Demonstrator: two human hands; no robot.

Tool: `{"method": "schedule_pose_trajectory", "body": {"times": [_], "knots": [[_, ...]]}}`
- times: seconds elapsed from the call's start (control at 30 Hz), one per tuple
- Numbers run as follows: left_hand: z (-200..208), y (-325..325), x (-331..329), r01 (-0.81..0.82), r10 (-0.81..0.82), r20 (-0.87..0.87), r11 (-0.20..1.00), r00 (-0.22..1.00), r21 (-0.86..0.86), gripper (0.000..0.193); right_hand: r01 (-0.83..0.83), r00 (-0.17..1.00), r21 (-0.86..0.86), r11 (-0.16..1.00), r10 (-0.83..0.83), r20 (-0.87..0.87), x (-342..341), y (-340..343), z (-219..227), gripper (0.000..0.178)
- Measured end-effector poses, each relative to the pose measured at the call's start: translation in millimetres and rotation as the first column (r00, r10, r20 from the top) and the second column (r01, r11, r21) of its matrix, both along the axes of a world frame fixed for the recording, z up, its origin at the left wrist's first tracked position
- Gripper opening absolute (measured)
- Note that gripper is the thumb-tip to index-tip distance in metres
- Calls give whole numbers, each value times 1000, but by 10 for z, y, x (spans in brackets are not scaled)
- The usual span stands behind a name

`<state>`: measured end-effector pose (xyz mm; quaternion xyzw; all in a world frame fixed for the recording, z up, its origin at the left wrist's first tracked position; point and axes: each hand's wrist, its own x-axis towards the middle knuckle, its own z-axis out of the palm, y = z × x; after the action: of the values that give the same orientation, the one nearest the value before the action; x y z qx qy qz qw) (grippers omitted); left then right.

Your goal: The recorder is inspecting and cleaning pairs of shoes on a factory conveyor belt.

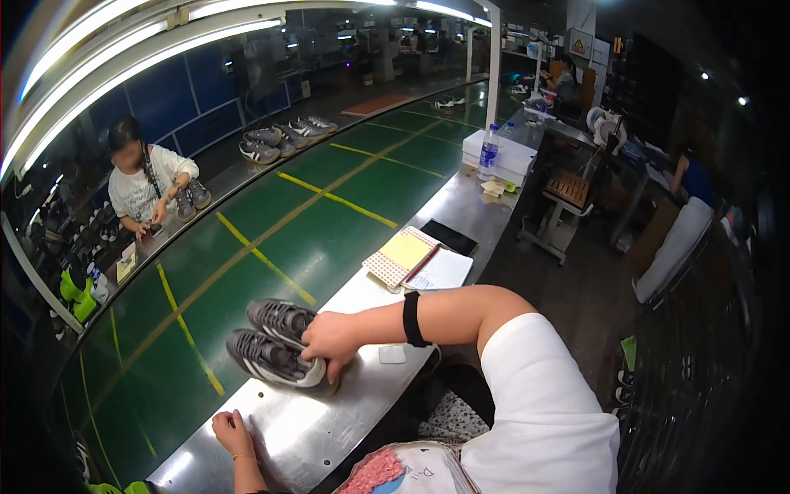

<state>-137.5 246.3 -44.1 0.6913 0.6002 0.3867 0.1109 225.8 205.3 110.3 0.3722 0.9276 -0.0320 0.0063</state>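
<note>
A pair of grey sneakers with white trim sits side by side where the metal ledge (288, 424) meets the green belt. My right hand (327, 336) reaches across from the right and is closed on the heel ends of both, the far sneaker (276, 317) and the near sneaker (267, 359). Its fingertips are partly hidden by the shoes. Lower down, my left hand (233, 434) rests at the ledge's belt side, apart from the shoes. Its fingers are curled in, and nothing shows in them. A small whitish square piece (392, 354) lies on the ledge beside my right wrist.
Beyond my right forearm lie a notebook with a yellow page (403, 255), an open white pad (440, 270) and a dark tablet (448, 236). Farther off stand a bottle (489, 152) and a white box (514, 160). Across the green belt (255, 222), a co-worker (152, 185) handles shoes.
</note>
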Motion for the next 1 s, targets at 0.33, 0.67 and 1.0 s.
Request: {"method": "schedule_pose_trajectory", "body": {"times": [0.33, 0.67, 1.0], "knots": [[49, 11, 97, 17, -17, 0, 999, 1000, 42, 17, 797, 600, 350, 493, -710, -368, 1465, 932, 1035, 63], [439, -161, 176, 98, -80, 78, 960, 994, -263, 31, 471, 817, -179, 863, -504, -281, 1037, -1102, -310, 44], [390, 161, 1081, 505, -441, 252, 793, 861, -340, 32, 640, 468, -354, 682, -712, -524, 861, -2932, -1015, 15]]}}
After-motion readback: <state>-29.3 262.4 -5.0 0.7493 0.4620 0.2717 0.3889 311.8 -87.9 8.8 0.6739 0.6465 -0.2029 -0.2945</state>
